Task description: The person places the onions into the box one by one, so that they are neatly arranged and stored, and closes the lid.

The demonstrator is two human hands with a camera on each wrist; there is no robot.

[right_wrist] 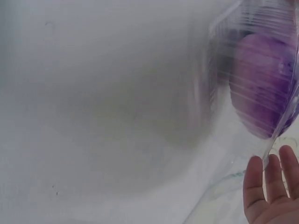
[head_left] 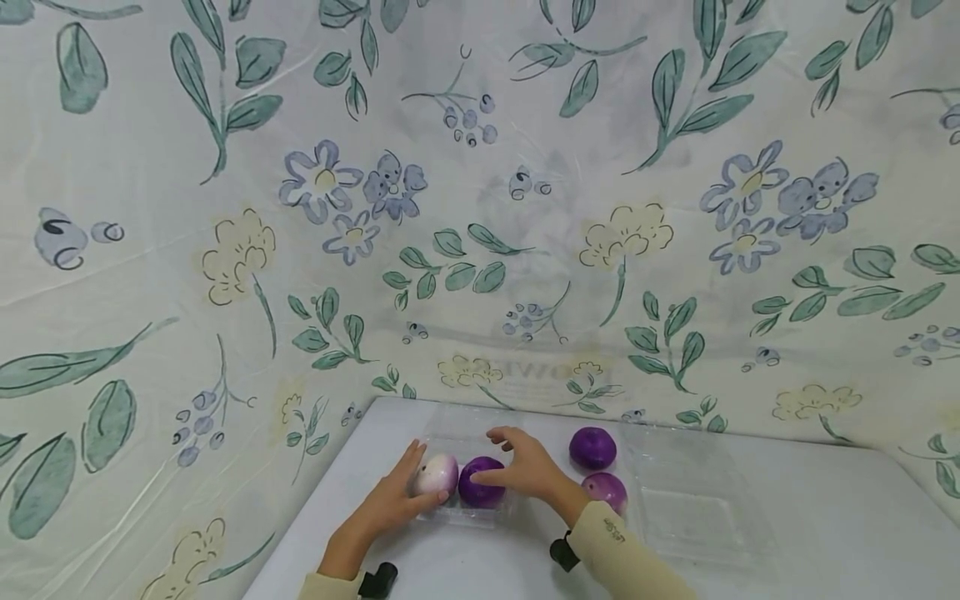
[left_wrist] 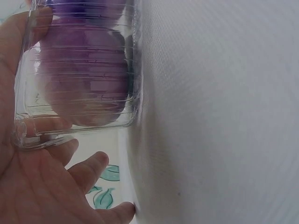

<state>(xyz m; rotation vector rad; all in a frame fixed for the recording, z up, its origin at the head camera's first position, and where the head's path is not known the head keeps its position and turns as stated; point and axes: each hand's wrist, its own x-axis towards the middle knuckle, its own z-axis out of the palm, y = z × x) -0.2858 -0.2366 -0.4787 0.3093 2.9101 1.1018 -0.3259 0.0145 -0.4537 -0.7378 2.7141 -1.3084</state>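
In the head view, a clear plastic box (head_left: 480, 518) on the table holds a glossy white-and-pink round onion-like vegetable (head_left: 437, 477) and a deep purple one (head_left: 477, 493). My left hand (head_left: 392, 498) rests along the box's left side, its fingers extended and its thumb across the front of the pale vegetable. Over the right side reaches my right hand (head_left: 528, 467), thumb against the purple vegetable and fingers spread toward the back. The left wrist view shows the ridged box wall (left_wrist: 84, 88) beside the loosely spread left fingers. Straight right fingers (right_wrist: 275, 179) stand beside the box in the right wrist view.
Right of the box, another deep purple round vegetable (head_left: 592, 448) and a pink-purple one (head_left: 604, 492) lie close together. A second clear plastic container (head_left: 697, 521) lies farther right on the white table (head_left: 840, 517). A floral cloth (head_left: 480, 250) hangs behind the table.
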